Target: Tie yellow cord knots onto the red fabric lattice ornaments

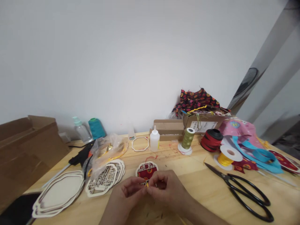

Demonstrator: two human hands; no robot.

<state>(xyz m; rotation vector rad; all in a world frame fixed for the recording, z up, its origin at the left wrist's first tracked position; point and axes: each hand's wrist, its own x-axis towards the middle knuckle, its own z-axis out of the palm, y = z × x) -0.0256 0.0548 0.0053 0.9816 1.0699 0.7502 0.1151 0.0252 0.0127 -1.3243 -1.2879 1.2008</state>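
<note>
My left hand (127,194) and my right hand (169,191) meet at the near edge of a small wooden lattice frame backed with red patterned fabric (147,171). Fingers of both hands are pinched together on a short bit of yellow cord (147,184) there. The hands cover the frame's lower part. A thin red thread (152,157) loops out from its far edge. Left of my hands lie stacked cut-out lattice frames (103,179). Black-handled scissors (241,190) lie with blades slightly apart, right of my right hand.
Behind stand a white glue bottle (154,141), a green thread spool (188,139), a red thread spool (211,140) and a yellow cord spool (225,159). Cardboard boxes (32,156) flank the left; scalloped wooden plates (59,193), a glue gun (81,156) and a plastic bag (105,153) lie nearby.
</note>
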